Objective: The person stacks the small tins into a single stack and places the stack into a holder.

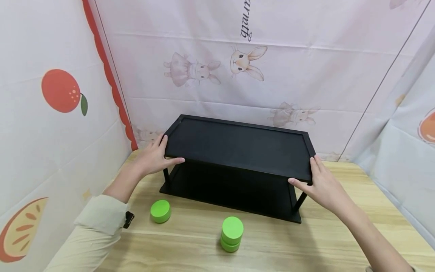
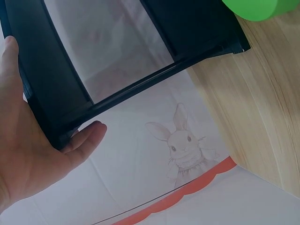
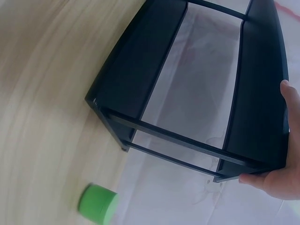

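Note:
A black two-tier shelf rack (image 1: 234,147) stands on the wooden table, its upper board held above the lower one by end posts. My left hand (image 1: 153,156) grips the upper board's left end, thumb along the front edge and fingers over the side. At the opposite end my right hand (image 1: 324,185) holds the same board, with its thumb at the front corner. Both grips also show in the left wrist view, where the hand (image 2: 37,150) is at a corner, and in the right wrist view, where fingers (image 3: 291,108) lie along the board.
In front of the rack sit a short green round piece (image 1: 160,211) at the left and a taller green cylinder (image 1: 232,230) with a groove near its base. Printed cloth walls (image 1: 217,90) enclose the wooden table (image 1: 190,249) at the back and sides.

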Demonstrator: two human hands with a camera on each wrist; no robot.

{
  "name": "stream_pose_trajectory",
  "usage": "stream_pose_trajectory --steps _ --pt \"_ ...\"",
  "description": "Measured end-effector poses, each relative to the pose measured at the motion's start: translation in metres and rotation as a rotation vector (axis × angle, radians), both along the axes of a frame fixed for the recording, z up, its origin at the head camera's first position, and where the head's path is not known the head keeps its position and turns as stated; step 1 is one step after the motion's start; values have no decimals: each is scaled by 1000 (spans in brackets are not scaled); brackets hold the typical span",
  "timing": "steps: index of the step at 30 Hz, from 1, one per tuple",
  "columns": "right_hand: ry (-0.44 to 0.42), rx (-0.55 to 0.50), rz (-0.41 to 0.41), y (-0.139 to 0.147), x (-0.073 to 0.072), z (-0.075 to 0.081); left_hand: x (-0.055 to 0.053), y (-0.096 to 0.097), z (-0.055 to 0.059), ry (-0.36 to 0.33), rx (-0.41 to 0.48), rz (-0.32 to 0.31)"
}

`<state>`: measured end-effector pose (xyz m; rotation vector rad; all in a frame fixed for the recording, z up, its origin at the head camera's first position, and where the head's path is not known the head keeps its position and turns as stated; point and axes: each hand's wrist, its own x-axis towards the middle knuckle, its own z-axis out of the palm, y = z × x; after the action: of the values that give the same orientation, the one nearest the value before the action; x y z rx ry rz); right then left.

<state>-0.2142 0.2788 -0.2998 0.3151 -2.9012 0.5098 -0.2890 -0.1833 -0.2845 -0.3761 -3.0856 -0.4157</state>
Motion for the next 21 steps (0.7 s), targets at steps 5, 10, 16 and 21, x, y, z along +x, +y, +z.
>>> stream_pose_trajectory --steps 5,10,16,21 --pt "-4 4 1 0 -1 1 0 0 0 -3 4 7" --pt "-4 9 13 4 -12 -3 -5 3 -4 7 5 24" --pt "-2 14 25 11 -29 -7 -12 9 -9 27 -4 46" --pt "-4 22 42 18 -43 -12 -15 14 -13 27 -1 67"
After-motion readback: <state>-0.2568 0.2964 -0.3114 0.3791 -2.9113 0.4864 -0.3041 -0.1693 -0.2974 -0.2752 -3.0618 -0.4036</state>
